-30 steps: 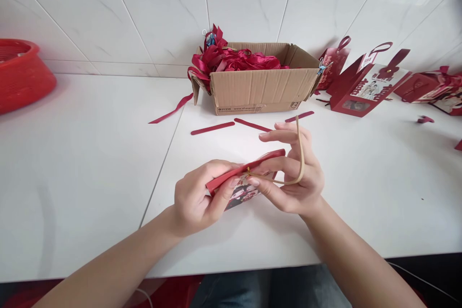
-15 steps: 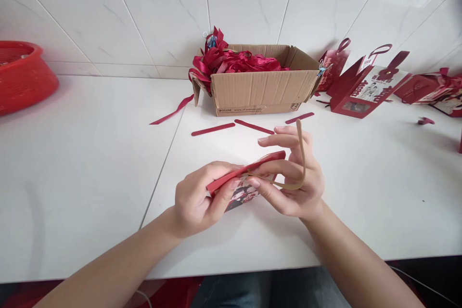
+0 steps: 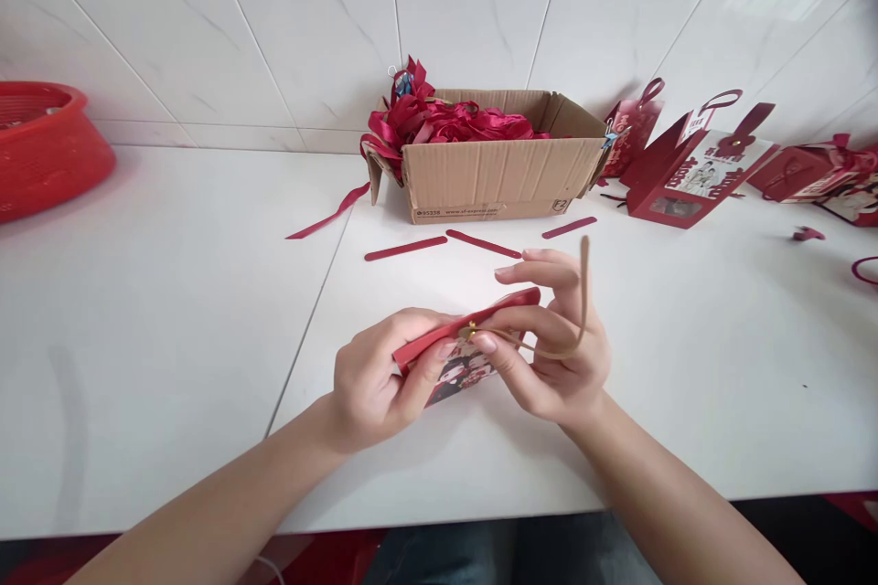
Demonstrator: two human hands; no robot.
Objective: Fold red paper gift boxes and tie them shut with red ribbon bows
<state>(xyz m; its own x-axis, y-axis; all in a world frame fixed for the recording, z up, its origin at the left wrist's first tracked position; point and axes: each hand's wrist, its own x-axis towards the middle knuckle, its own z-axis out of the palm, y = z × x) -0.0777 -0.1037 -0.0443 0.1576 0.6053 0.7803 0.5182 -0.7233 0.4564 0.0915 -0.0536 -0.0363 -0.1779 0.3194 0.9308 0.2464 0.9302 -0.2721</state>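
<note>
Holding a flat red paper gift box just in front of the brown cardboard box of red ribbons, the left hand pinches one end. The right hand fingers pinch a thin tan strip at the small gold stud; a loose pinch could let it slip. Red paper strips lie on the worktop between; made-up red boxes stand right of the cardboard box. Nothing blocks the hands.

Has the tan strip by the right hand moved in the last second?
Yes, slightly: the free end of the tan strip has swung right, judged against the short red strip before the cardboard box; the red card hasn't.
</note>
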